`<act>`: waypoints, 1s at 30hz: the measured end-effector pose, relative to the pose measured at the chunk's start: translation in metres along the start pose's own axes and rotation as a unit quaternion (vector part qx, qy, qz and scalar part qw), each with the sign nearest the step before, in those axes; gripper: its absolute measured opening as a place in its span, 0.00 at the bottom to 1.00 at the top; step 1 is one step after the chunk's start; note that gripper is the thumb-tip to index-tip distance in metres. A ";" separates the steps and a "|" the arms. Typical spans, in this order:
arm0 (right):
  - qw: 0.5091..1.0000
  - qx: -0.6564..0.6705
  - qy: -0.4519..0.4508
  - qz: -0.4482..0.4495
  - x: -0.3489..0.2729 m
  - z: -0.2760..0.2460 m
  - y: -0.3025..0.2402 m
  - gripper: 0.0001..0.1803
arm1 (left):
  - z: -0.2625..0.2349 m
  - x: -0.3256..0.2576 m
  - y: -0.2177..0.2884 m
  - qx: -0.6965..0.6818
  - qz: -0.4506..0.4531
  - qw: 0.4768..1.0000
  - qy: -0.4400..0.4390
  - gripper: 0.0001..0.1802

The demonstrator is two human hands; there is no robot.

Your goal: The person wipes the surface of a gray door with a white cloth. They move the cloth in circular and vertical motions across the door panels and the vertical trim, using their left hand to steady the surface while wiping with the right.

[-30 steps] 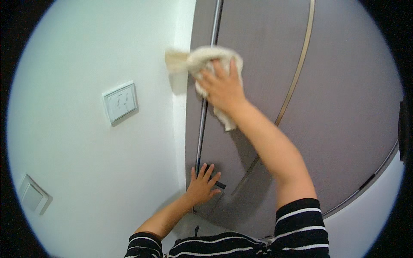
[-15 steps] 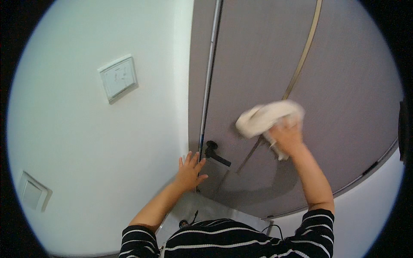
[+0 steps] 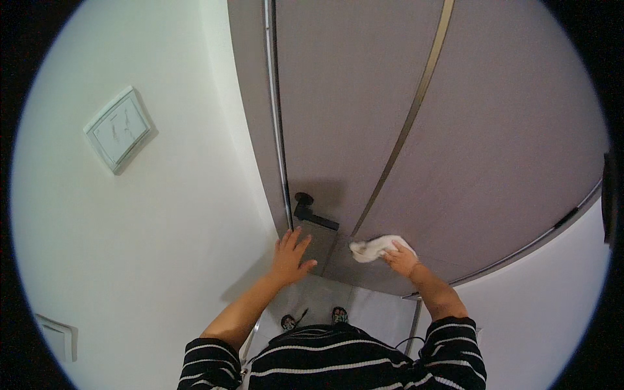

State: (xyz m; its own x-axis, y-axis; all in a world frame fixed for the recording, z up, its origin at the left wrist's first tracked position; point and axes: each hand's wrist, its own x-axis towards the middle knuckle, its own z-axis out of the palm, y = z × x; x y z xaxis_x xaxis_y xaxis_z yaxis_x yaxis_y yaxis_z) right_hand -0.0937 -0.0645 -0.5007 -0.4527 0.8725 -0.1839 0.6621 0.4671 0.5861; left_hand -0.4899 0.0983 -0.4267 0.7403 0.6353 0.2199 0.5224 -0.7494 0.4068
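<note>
A tall grey-brown door [image 3: 351,84] with a vertical gold strip [image 3: 406,127] fills the middle and right of the view. My right hand [image 3: 402,259] presses a cream cloth [image 3: 374,249] against the lower part of the door, to the right of the strip's lower end. The cloth is bunched under the fingers. My left hand [image 3: 290,258] has its fingers spread by the door's left edge, just below the black lever handle [image 3: 316,216]. Nothing is in the left hand.
On the white wall [image 3: 175,214] at left is a square framed switch plate [image 3: 120,130], with another plate [image 3: 57,338] lower down. A metal trim [image 3: 274,84] runs along the door's left edge. My feet in patterned footwear [image 3: 339,315] stand on the pale tiled floor [image 3: 364,305].
My right hand has carried the cloth downward along the door, from beside the gold strip to below the handle's height. The left hand stays near the door edge. The view has shifted.
</note>
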 end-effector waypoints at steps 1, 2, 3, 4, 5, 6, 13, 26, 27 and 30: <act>0.995 -0.044 -0.041 -0.082 0.002 0.006 -0.001 0.22 | 0.002 -0.005 -0.007 -0.013 -0.012 1.000 0.004 0.40; 0.996 -0.014 -0.028 -0.083 0.009 0.012 -0.004 0.21 | 0.006 -0.011 -0.014 -0.025 -0.024 0.999 0.009 0.40; 0.996 0.017 -0.023 -0.088 0.006 0.017 -0.003 0.21 | 0.013 -0.017 -0.011 -0.047 -0.037 0.998 0.013 0.40; 0.997 0.044 0.001 -0.068 0.019 0.034 -0.012 0.20 | 0.015 -0.021 -0.014 -0.053 -0.036 0.998 0.019 0.40; 0.996 0.071 0.026 -0.047 0.031 0.054 -0.022 0.19 | 0.017 -0.024 -0.016 -0.058 -0.032 0.997 0.024 0.40; 0.994 0.093 0.065 -0.010 0.049 0.077 -0.036 0.19 | 0.018 -0.026 -0.016 -0.066 -0.027 0.997 0.030 0.40; 0.989 -0.089 -0.023 -0.112 0.221 -0.085 -0.033 0.17 | -0.013 -0.061 -0.044 -0.038 -0.081 0.993 0.082 0.37; 0.818 0.226 0.514 0.125 0.269 -0.341 0.076 0.11 | -0.045 -0.072 -0.050 -0.161 -0.116 0.942 0.270 0.29; 0.813 0.138 0.553 0.120 0.265 -0.354 0.096 0.11 | -0.046 -0.066 -0.052 -0.181 -0.114 0.932 0.293 0.28; 0.827 0.048 0.543 0.138 0.268 -0.345 0.110 0.11 | -0.046 -0.045 -0.056 -0.387 -0.193 0.855 0.287 0.28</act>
State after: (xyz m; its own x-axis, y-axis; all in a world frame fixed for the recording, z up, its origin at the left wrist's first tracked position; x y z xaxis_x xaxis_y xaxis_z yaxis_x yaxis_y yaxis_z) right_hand -0.3481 0.1709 -0.2127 -0.5118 0.3295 0.7934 0.8501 0.3272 0.4126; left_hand -0.5720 0.1207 -0.4183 0.1303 0.9604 0.2462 0.0791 -0.2576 0.9630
